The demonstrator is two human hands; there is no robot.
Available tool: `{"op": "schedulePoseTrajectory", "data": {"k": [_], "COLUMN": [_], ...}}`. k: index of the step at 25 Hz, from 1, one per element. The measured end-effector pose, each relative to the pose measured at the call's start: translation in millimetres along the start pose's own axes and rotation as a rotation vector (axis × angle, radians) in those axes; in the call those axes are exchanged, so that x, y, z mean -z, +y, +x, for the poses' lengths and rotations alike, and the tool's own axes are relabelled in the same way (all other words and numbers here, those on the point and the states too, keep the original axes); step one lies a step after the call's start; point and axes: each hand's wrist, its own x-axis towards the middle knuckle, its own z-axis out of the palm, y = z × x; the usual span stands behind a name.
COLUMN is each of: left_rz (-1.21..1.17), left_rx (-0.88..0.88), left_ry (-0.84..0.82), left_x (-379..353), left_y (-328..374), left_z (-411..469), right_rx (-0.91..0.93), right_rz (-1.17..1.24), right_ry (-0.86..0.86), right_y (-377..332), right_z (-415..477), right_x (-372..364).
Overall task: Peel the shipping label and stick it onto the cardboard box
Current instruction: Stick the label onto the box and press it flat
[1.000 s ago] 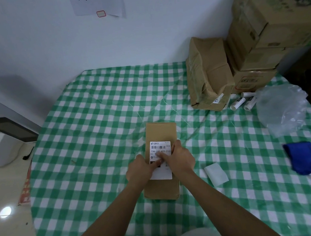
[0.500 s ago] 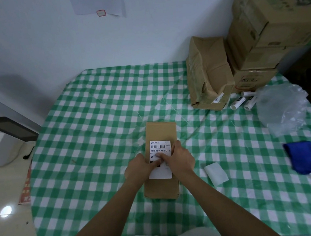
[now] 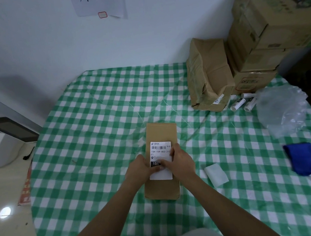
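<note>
While the box point(image 3: 161, 162) is lying flat just below the middle of the frame on the checked cloth point(image 3: 94, 135), both hands are pressing on the label point(image 3: 161, 157) that is sitting on its top face. The left hand point(image 3: 139, 168) is resting at the label's left edge, fingers loosely curled, its thumb lying across the label's lower half. The right hand point(image 3: 181, 161) is covering the label's right edge, fingers bent down onto the paper; neither hand is gripping anything, both are lying on the label and box. To the right of the box a white slip point(image 3: 216, 174) is lying on the cloth, and further right a blue cloth point(image 3: 303, 159). In the upper right, brown cartons point(image 3: 269, 31) are standing stacked against the wall, with a clear bag point(image 3: 281, 110) below them.
</note>
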Motion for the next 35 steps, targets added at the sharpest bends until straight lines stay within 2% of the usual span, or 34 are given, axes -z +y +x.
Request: {"op": "schedulePoseTrajectory", "data": {"k": [8, 22, 35], "left_rz": [-0.025, 0.002, -0.059], "left_rx": [-0.042, -0.032, -0.055], "left_ry": [0.033, 0.011, 0.055], "left_x": [-5, -3, -4], "left_y": [-7, -8, -12], "left_z": [3, -3, 5], "right_rx": [0.059, 0.141, 0.124], "right_rz": [0.024, 0.06, -0.006], "right_ry": [0.013, -0.072, -0.036], "right_y": [3, 19, 15], "right_z": [1, 3, 7], "right_x": [-1, -1, -4]}}
